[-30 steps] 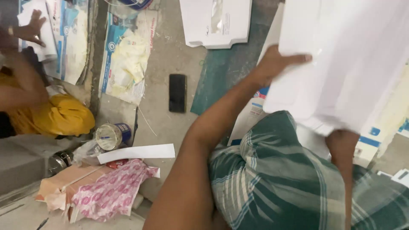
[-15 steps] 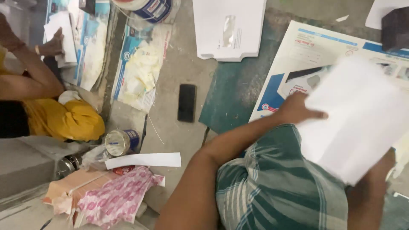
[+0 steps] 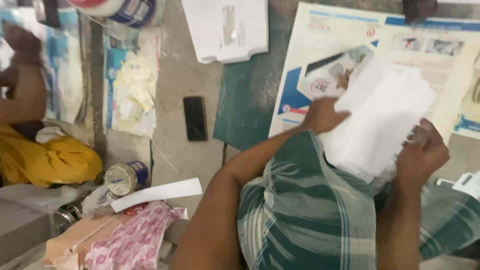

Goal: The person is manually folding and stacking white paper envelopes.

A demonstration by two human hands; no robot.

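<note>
I hold a stack of white paper sheets (image 3: 380, 115) over my lap with both hands. My left hand (image 3: 320, 116) grips the stack's left edge. My right hand (image 3: 422, 150) clasps its lower right edge. Under the stack lies a large printed blue-and-white poster (image 3: 350, 30) on the floor. My knee in green checked cloth (image 3: 305, 210) is below the sheets.
A black phone (image 3: 194, 118) lies on the concrete floor beside a dark green mat (image 3: 245, 105). A white folded card piece (image 3: 225, 27) is at the top. Left: another person's arm (image 3: 20, 95), yellow cloth (image 3: 50, 160), a tin can (image 3: 125, 177), a white paper strip (image 3: 157, 194), a pink patterned bag (image 3: 130, 240).
The stack of sheets came down from high at the right toward my lap. My right hand moved up onto its lower edge. The view shifted down and left.
</note>
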